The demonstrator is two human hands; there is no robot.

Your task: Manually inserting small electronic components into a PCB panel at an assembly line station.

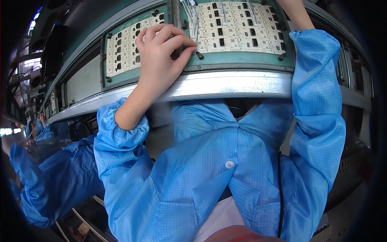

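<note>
My left hand [159,58] reaches over the inner edges of two green fixture trays. Its thumb and index fingertip come together at the left edge of a cream circuit board panel [236,32]; anything between them is too small to make out. A black knob [199,55] on the right green tray [246,60] lies just beside the thumb tip. Thin white wires [194,20] hang down onto the panel above that pinch. Of my right hand [291,5], only the wrist end shows at the top edge, beyond the tray's right side; its fingers are out of the picture.
A second cream board panel [125,50] with black parts sits in the left tray, partly behind my left hand. A silver metal rail [225,84] runs along the near side. At left, another person's blue sleeve [28,185] and other workers show along the line.
</note>
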